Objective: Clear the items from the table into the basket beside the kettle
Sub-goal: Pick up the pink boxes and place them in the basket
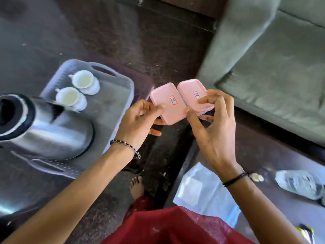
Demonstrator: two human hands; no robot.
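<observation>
While my left hand (pixel 140 118) grips one pink lidded box (pixel 167 103) and my right hand (pixel 214 124) grips another (pixel 195 95), both lie flat, long axes angled away, beside the gray basket (pixel 123 85) holding two white teacups (pixel 82 79) near the steel kettle (pixel 52 131).

Two pale pink boxes (pixel 168 103) (pixel 194 93) at the centre of the frame each carry a small white label edged in red with blue writing. At left, white cups (pixel 82 79) sit in a lilac-grey basket (pixel 123 80) beside a shiny steel kettle (pixel 52 127). Grey-green sofa (pixel 272 59) upper right; dark red cloth (pixel 175 228) at the bottom.
</observation>
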